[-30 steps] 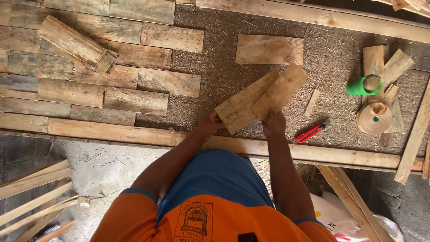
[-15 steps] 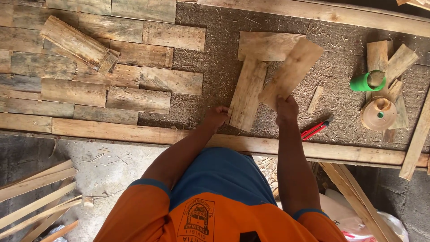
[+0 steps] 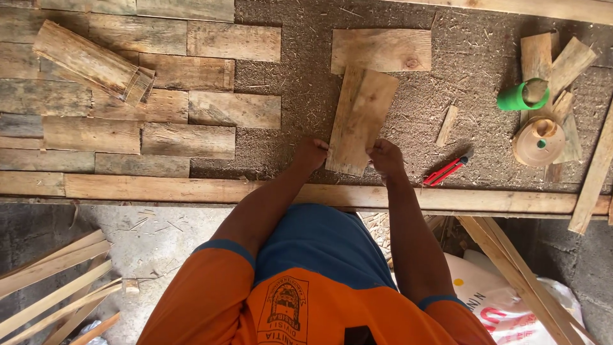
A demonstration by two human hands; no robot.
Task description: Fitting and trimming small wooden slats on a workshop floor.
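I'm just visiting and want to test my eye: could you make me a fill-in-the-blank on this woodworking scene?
1. Both hands, left hand and right hand, grip one wooden ____.
2. The cup on the right is coloured ____.
3. The red cutter lies to the ____ of the right hand.

Missing words: plank; green; right

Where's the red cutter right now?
In the head view the red cutter lies on the sawdust-covered board, just right of the right hand, below a small wood sliver and above the long front plank.
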